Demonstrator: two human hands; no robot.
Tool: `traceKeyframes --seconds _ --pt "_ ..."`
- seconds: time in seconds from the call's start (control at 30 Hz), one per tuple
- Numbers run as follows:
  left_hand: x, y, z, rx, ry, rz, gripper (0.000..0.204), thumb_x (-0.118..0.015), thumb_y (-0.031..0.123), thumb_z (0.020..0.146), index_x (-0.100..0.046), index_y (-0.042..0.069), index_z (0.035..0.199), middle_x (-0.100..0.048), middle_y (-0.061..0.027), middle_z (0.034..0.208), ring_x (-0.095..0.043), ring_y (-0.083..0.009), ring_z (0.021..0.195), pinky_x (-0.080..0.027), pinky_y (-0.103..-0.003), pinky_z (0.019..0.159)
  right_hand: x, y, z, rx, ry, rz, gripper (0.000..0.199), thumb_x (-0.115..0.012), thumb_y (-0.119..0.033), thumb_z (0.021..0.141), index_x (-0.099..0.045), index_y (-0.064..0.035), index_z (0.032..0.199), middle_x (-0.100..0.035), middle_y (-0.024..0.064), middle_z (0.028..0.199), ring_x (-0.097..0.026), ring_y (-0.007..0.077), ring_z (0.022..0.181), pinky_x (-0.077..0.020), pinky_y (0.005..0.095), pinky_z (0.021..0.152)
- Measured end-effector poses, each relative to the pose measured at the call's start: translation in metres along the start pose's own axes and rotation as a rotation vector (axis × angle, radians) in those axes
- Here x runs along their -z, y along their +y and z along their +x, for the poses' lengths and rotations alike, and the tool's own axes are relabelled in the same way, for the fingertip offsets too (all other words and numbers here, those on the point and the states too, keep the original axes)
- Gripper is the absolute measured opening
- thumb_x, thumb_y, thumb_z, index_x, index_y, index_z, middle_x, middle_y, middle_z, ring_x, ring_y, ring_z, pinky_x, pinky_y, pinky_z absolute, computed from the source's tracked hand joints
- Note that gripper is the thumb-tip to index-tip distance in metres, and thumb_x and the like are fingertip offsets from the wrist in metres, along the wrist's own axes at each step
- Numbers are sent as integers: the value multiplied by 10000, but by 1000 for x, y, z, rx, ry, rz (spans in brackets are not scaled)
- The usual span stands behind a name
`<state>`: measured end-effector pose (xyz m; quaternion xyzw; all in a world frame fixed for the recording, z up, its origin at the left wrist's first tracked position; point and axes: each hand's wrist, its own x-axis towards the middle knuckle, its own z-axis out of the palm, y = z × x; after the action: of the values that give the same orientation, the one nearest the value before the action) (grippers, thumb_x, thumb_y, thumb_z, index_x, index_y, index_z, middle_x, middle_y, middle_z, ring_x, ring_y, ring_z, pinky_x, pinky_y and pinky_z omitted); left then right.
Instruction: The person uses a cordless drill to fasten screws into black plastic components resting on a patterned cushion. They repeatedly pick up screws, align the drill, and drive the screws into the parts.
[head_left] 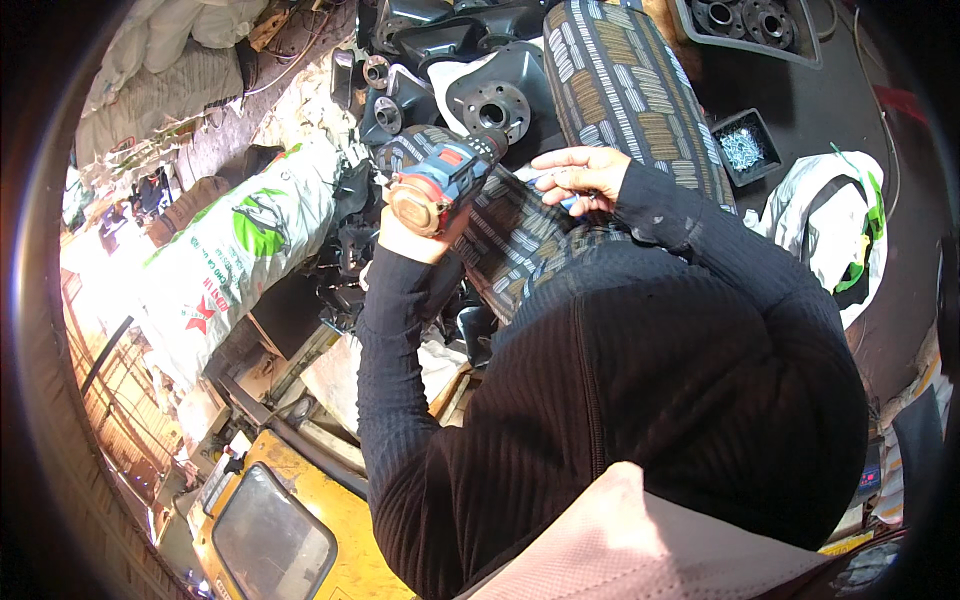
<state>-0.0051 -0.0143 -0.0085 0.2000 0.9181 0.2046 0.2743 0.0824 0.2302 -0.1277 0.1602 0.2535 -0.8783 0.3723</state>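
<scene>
My left hand (412,238) is wrapped round the handle of a blue and red cordless drill (445,183). The drill's black chuck points up and to the right, toward a black part with a round metal flange (497,112). Close to the right of the chuck is my right hand (588,178), its fingers drawn together. Small bits of blue and white show at those fingertips, too small to name. Both hands are above a dark cloth with brown and grey dashes (508,232) across my lap.
A long cushion (640,90) in the same pattern lies beyond my right hand. Right of it stand a tray of screws (742,148) and a white bag (815,215). A bin of metal flanges (750,22) is at the top right. Left are a full white sack (250,255) and a yellow machine (345,540).
</scene>
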Motion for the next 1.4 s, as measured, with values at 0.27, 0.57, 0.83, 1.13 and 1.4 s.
traceKeyframes --seconds 0.27,0.57,0.83,1.13,1.4 --pt "-7 -11 23 -142 -107 366 357 -666 220 727 -579 79 1043 -626 -77 985 -605 -238 902 -476 -337 808 -4 -41 -36 83 148 -40 279 -594 -143 847 -521 -4 1078 -634 84 976 -610 85 807 -402 148 478" --pt "1 12 36 178 -286 50 370 -644 213 738 -560 108 1083 -606 -71 1033 -576 -233 959 -444 -352 862 26 -64 -24 204 153 337 180 -518 -123 905 -535 -18 1050 -555 39 855 -431 36 569 -303 125 384" --pt "3 16 44 80 -274 164 489 -687 217 708 -514 73 1142 -598 -101 1052 -587 -238 961 -458 -340 852 29 -61 -12 281 90 250 278 -459 -124 932 -476 30 1163 -500 30 868 -412 31 595 -283 126 380" --pt "9 33 22 -185 -70 188 351 -733 210 677 -609 81 979 -642 -98 928 -635 -239 840 -507 -332 738 17 -65 -22 249 134 32 241 -551 -135 882 -524 -24 1094 -580 32 881 -490 20 642 -309 124 398" --pt "29 54 -47 100 -37 -279 417 -769 216 685 -604 76 1042 -649 -55 961 -637 -207 837 -489 -328 763 11 -50 -26 200 32 5 244 -603 -150 856 -553 -9 1048 -569 23 850 -489 25 635 -336 111 389"
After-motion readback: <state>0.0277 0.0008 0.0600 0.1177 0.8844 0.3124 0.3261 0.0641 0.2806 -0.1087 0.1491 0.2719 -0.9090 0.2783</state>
